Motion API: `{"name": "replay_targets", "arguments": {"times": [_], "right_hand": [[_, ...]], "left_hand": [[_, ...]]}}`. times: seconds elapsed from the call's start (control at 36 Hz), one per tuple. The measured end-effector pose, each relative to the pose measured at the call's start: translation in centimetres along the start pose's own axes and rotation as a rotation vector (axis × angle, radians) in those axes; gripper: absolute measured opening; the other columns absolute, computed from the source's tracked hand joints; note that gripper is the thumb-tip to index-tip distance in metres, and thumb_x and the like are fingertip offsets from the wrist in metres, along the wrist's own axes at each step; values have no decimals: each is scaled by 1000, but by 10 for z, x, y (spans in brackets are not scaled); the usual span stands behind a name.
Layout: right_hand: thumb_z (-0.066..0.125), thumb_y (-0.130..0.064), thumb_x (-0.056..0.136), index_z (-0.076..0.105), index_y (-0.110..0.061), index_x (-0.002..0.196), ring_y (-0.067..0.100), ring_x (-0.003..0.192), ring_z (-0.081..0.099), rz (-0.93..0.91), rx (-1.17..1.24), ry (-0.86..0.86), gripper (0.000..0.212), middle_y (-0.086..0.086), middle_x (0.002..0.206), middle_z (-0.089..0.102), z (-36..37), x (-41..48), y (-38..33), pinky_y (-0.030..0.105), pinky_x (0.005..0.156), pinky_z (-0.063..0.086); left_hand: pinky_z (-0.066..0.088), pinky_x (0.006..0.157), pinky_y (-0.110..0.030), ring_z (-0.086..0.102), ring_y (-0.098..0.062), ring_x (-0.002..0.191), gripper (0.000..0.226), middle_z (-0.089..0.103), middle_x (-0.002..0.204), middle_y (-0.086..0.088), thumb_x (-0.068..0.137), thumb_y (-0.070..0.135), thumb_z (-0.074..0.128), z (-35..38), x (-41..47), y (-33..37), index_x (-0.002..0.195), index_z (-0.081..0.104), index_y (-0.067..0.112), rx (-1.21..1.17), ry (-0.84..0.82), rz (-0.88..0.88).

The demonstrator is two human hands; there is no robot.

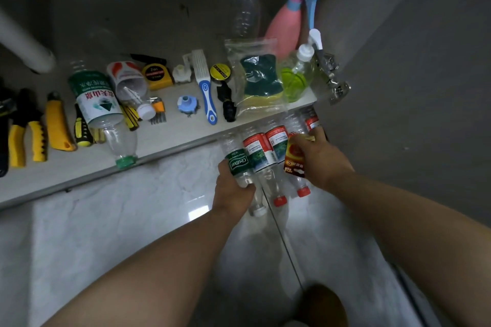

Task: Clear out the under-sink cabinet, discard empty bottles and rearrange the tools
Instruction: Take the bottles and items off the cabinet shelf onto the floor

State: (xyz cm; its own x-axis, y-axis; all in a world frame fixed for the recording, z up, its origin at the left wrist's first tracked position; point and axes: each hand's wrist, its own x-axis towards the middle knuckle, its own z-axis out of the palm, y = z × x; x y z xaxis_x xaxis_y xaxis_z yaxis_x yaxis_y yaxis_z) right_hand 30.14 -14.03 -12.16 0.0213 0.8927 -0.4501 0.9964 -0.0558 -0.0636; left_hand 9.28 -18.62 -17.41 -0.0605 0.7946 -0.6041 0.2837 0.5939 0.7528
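Observation:
Several empty plastic bottles are bunched between my hands just in front of the cabinet floor's edge. My left hand [233,188] grips a clear bottle with a dark green Cestbon label [237,162]. My right hand [325,156] is closed on a bottle with an orange-red label [292,158]. Two red-and-white labelled bottles with red caps [267,151] are pressed between them, caps toward me. On the cabinet floor [170,130] lie a large green-labelled bottle [98,101] and a smaller white-capped bottle [130,82]. A tall clear bottle with a blue cap [245,5] stands at the back.
Tools line the cabinet floor: yellow-handled pliers [26,138], a yellow utility knife [57,125], screwdrivers [82,127], a tape measure [155,75], a blue-white brush [207,93], bagged sponges [259,79]. A pink spray bottle [285,24] and a green soap dispenser [299,74] stand right. A drain pipe [24,45] sits left.

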Motion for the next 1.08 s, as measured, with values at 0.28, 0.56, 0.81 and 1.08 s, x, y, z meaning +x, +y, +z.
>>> {"name": "replay_targets", "arguments": {"times": [0.28,0.56,0.81,1.08], "right_hand": [[76,-8,80,30,-39,149,40,137,37,40,21,5,89,12,160,1,0,11,-12,51,105,49],[70,-21,81,34,-18,142,34,130,39,43,-66,192,70,15,144,31,19,-9,-16,45,91,53],[70,-15,82,15,-40,154,38,146,30,-23,-96,64,94,12,160,15,21,-13,-12,50,97,55],[63,-30,93,0,-13,161,34,154,15,123,-102,-103,95,8,169,-5,26,-4,-19,50,109,42]], "left_hand": [[53,103,-45,57,-20,122,68,53,138,-4,85,1,63,2,-3,2,147,44,24,-3,17,90],[57,95,-47,61,-24,113,64,55,134,-8,85,3,64,3,-1,5,143,47,22,63,4,94],[58,89,-40,54,-27,120,75,36,142,-5,91,12,63,0,-5,4,157,29,25,211,24,52],[56,94,-38,55,-26,121,73,39,142,-4,91,13,63,0,-3,5,156,32,24,226,31,53]]}}
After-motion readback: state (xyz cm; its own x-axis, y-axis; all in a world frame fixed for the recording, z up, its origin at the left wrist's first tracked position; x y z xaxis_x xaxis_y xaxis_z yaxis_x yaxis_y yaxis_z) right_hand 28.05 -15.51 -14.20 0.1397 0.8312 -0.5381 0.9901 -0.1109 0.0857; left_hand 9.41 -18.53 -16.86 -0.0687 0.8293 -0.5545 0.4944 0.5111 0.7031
